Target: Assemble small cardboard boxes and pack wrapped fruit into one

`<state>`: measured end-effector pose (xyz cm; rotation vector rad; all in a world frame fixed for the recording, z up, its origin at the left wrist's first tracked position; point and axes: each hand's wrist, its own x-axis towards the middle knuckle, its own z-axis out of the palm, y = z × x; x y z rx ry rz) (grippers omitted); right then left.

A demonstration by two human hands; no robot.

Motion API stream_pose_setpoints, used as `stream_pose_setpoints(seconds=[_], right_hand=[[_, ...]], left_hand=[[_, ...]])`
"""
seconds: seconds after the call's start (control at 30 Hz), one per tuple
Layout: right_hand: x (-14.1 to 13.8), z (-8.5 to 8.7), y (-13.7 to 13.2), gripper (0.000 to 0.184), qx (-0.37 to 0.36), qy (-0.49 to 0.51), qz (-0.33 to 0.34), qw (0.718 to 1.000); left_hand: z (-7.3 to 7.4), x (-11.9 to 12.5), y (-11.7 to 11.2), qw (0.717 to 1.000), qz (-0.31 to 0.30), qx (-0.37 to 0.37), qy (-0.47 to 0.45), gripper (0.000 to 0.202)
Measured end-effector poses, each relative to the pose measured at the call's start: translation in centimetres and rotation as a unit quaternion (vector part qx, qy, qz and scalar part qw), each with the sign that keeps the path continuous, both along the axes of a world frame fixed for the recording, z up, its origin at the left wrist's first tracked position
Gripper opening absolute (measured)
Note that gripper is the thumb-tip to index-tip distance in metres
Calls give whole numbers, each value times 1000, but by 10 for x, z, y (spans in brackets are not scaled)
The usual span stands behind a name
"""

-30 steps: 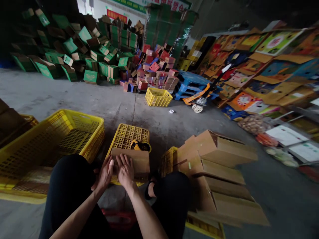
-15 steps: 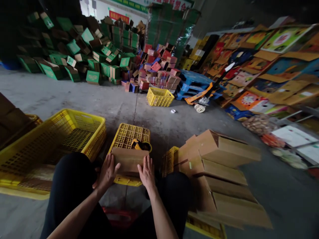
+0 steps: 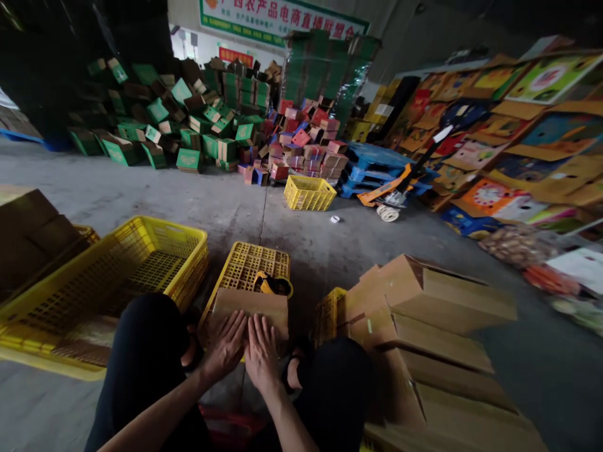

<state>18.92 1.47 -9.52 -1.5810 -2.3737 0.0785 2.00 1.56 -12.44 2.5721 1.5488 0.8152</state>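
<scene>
A brown cardboard box (image 3: 254,301) sits on an upturned yellow plastic crate (image 3: 257,257) between my knees. My left hand (image 3: 228,342) lies flat on the near part of the box, fingers stretched out. Close beside it, my right hand (image 3: 261,351) rests on the box too, its fingers straight and pointing away from me. Just behind the box, a yellow-and-black tape dispenser (image 3: 271,284) lies on the crate. The hands cover part of the box's near side.
A large yellow crate (image 3: 188,242) stands on my left with flat brown material inside. Several folded cardboard boxes (image 3: 400,282) are stacked at my right. Farther off are a small yellow crate (image 3: 308,193), a pallet jack (image 3: 389,194) and a heap of green boxes (image 3: 188,160).
My hands have moved inward from the box's left and right ends to its middle, where they now lie side by side. The camera view has tilted up slightly.
</scene>
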Motion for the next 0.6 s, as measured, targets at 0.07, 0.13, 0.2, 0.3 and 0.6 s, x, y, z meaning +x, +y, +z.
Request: stream_pose_setpoints(seconds=[0.07,0.13,0.2,0.3,0.6], right_hand=[[3,2,1,57,6,1,3,1000],[6,5,3,55,14,2,-12,1000],[10,7,4,51,17,2,-34,999],[18,6,6,49,13,1,-82,997],[54,-24,15,64,1,31,-183,983]], left_hand=[[2,-3,2,1000,-2,-4,7,65],[1,-8,6,1000,6,-8,13,62],[0,-15,10,999,30,-8,13,59],[-3,-25,15,997,83,-9,-1,58],[-6,-39,18,969,172,-104,-144,60]])
